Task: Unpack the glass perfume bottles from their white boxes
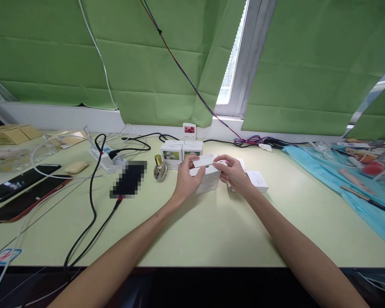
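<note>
Between my two hands stands a small white cardboard box (pixel 208 182), with its top flap (pixel 203 161) raised and printed text on the side facing me. My left hand (pixel 190 177) grips the box's left side, thumb near the top edge. My right hand (pixel 232 173) is closed at the upper right corner, fingers at the flap's edge. What lies inside the box is hidden. Behind and to the left are white boxes with flower pictures (pixel 172 155). A glass perfume bottle with a gold cap (pixel 161 170) stands left of them. More white boxes (pixel 257 181) lie right of my right hand.
Left are a power strip (pixel 104 159), black cables (pixel 92 201), a pixelated dark object (pixel 128 179) and two phones (pixel 25 182). A small white box with a red picture (pixel 189 131) stands at the back. Blue sheeting (pixel 336 179) with clutter covers the right side.
</note>
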Motion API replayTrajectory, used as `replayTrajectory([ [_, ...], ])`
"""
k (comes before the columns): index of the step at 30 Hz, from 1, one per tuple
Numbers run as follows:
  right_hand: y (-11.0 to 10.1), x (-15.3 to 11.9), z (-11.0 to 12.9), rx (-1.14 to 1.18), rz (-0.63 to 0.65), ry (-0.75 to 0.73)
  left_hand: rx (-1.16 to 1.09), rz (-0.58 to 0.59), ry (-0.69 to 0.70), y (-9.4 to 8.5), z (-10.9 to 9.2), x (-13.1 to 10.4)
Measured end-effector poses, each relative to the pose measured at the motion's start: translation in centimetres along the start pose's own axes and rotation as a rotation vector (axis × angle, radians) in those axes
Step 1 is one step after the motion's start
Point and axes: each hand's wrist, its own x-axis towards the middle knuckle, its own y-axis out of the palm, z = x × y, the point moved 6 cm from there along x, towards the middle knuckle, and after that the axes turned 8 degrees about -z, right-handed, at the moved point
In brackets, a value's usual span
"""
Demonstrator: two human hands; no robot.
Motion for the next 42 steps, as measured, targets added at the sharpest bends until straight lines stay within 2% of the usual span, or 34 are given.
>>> replayTrajectory([
  [10, 0.0, 0.1, -0.1, 0.001, -0.011, -0.02, 0.225, -0.175, 0.182, -0.6, -1.8, -1.0],
  [14, 0.0, 0.0, 0.0, -0.003, -0.021, -0.035, 0.27, -0.23, 0.215, -1.1, -2.3, -1.0],
  [22, -0.1, -0.1, 0.3, -0.067, -0.055, -0.099, 0.218, -0.226, 0.161, -1.4, -2.5, -0.9],
  [32, -0.1, -0.5, 0.9, -0.218, -0.114, -0.271, 0.17, -0.232, 0.261, -1.2, -2.9, -1.3],
  [42, 0.0, -1.1, 1.6, -0.312, -0.169, -0.439, 0.116, -0.211, 0.285, -1.0, -3.2, -1.6],
])
